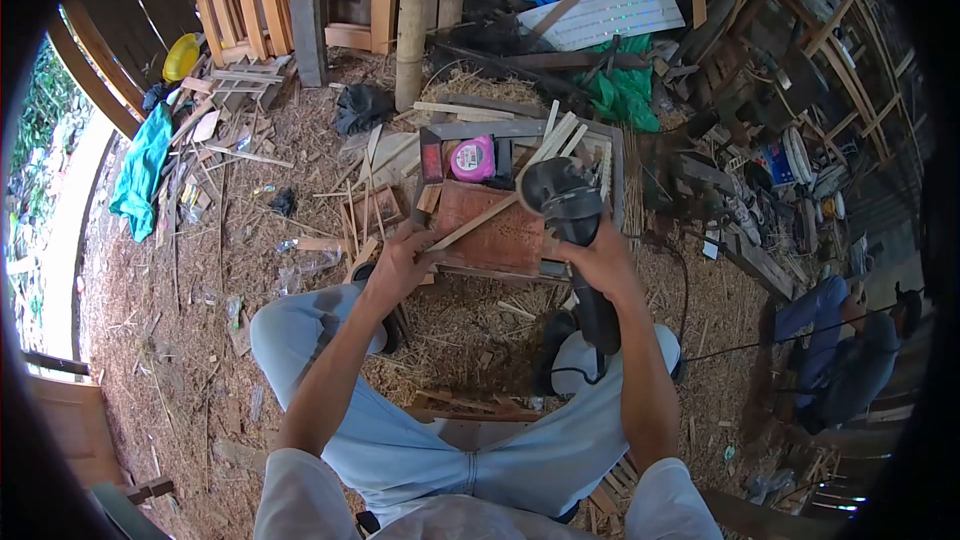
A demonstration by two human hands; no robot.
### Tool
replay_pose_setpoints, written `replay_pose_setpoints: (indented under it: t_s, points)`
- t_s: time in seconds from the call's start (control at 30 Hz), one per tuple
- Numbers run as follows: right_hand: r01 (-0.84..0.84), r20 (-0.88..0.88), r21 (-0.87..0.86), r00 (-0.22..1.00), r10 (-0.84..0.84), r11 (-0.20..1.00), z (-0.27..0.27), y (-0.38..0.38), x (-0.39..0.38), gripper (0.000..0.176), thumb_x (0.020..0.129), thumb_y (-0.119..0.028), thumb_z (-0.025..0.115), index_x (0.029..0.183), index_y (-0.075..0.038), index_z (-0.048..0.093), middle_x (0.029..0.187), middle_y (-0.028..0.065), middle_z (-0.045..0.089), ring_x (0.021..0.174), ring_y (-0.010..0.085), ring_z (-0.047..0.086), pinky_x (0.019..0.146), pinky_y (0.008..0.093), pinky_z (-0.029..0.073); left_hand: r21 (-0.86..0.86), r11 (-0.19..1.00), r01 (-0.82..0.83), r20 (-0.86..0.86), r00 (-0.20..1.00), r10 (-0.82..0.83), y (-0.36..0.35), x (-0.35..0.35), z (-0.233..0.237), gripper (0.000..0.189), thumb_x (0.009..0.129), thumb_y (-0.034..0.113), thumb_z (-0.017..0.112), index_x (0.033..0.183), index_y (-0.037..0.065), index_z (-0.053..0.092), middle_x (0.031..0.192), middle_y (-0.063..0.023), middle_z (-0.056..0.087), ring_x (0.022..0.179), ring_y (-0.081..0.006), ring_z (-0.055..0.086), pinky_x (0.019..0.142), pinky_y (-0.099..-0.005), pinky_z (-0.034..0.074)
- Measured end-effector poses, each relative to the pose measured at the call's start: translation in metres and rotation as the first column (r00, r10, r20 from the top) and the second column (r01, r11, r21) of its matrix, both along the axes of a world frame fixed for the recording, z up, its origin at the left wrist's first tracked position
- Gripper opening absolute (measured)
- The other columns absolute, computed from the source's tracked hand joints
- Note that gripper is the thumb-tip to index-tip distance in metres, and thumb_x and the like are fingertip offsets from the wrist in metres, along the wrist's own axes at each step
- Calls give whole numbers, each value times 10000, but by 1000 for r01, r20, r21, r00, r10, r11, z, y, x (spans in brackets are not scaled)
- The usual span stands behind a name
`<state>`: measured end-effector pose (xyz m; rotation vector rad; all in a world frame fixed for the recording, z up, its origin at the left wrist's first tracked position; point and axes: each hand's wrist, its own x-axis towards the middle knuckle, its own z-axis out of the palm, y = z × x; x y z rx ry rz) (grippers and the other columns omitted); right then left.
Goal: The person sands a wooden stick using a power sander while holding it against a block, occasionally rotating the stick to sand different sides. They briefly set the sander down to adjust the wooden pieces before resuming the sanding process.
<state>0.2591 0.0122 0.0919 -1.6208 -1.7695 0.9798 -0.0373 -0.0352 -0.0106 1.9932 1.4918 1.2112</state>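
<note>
My left hand (400, 255) pinches the near end of a thin wooden strip (475, 223), which slants up to the right. My right hand (608, 262) is wrapped round the body of a black angle grinder (597, 315), its round head (560, 186) facing left. At that head the strip's far end meets the edge of the disc in this view. Beneath both lies a reddish-brown board (478, 262) on a low wooden bench (618, 180). A pink tape measure (472, 158) rests on the bench behind the board, with several pale strips (560, 135) beside it.
A small wooden frame (374, 212) lies left of the bench. The grinder's cord (683, 285) runs off to the right, where another person (850, 360) sits. Sawdust and offcuts cover the floor (220, 290). Curved wooden pieces (250, 0) and a post (411, 30) stand behind.
</note>
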Motion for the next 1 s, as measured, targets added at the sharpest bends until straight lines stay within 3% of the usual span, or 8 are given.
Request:
replay_pose_setpoints:
  t_s: [0.03,0.13,0.23,0.5,0.7,0.77,0.9,1.0]
  points:
    - [3,-4,-2,1000,-3,1000,0,-4,-4,525,685,-186,766,1143,-37,557,870,96,667,799,239,650,744,374,507,-24,1000,-20,-7,1000,20,-4,2,4,218,797,20,698,1011,-11,673,903,-159,605,799,-335,640,697,-399,508]
    - [-89,186,-76,977,102,993,14,-16,-24,703,676,-248,802,1272,-40,492,1101,186,667,1021,375,645,858,433,495,-44,999,5,-61,998,-8,-2,-3,-7,232,780,-5,682,1011,-17,664,934,-169,594,823,-362,625,707,-418,499]
    - [-196,135,-96,969,208,976,-10,-19,-31,767,659,-287,815,1303,-43,476,1121,206,656,1031,418,627,871,449,488,-67,996,51,-146,987,-61,-3,-5,-8,253,769,-34,646,1022,-25,647,955,-181,564,841,-395,606,710,-443,490]
    - [-201,210,-149,950,230,968,-18,-26,-40,807,654,-336,787,1317,-17,456,1074,253,649,1007,421,633,858,453,494,-59,998,37,-190,981,-48,-5,-2,-13,222,776,-53,573,988,-32,636,932,-190,507,822,-426,580,690,-484,477]
    - [-124,209,-120,967,147,985,-16,-20,-23,771,647,-284,789,1310,-41,477,1085,220,660,990,415,638,850,450,493,-55,997,51,-141,988,-59,-4,1,-7,152,819,-25,598,967,-39,629,888,-171,513,807,-409,592,686,-484,477]
    - [-143,185,-46,971,149,989,-18,-15,-11,739,674,-368,784,1266,-34,495,1046,246,669,1019,422,634,872,466,494,-73,995,65,-117,990,-74,-5,3,-3,140,839,-5,610,973,-38,637,876,-165,519,802,-399,597,681,-478,478]
    - [-67,167,-105,982,84,992,-16,-3,2,726,686,-406,779,1259,-45,520,1047,217,679,1020,420,634,877,463,490,-42,999,27,-197,980,-35,-5,3,0,217,793,39,702,996,-36,678,837,-159,551,746,-359,609,655,-426,474]
    - [4,235,-153,971,32,988,-9,4,7,687,690,-418,780,1213,-35,556,1041,213,682,1005,411,642,858,453,496,-106,993,47,-189,980,-67,-5,2,2,149,835,0,627,979,-31,644,890,-159,529,799,-397,601,672,-467,480]
